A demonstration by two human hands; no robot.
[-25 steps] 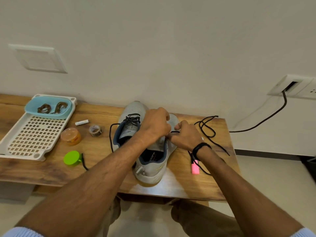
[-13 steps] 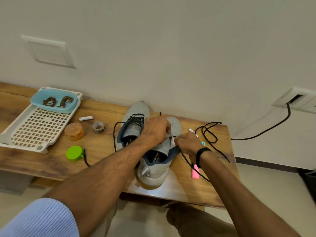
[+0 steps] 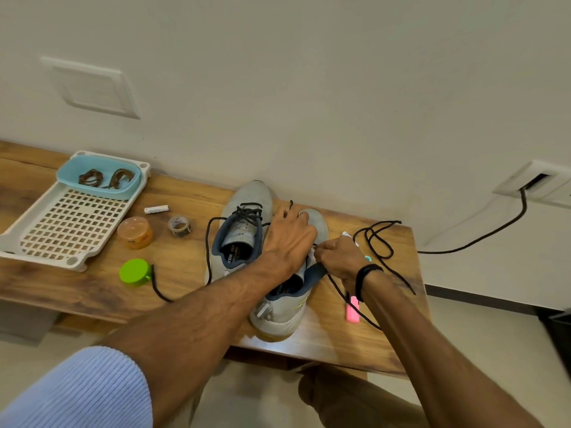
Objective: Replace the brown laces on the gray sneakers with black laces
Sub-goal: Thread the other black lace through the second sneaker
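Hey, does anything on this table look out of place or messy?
Nothing spilled or damaged. The black lace lies in a loose tangle right of the near sneaker, whose heel sits close to the front edge of the table.

— Any text I can log from your feed?
— Little. I see white letters on the dark insole of the left sneaker (image 3: 238,239), near the heel opening; perhaps "TRI", not fully legible.
— And the other one?
— The right sneaker (image 3: 278,316) has similar white insole print, partly hidden, unreadable.
— Far left items?
— The orange jar (image 3: 136,233) has a side label and the white cylinder (image 3: 156,209) has marks; both are too small to read.
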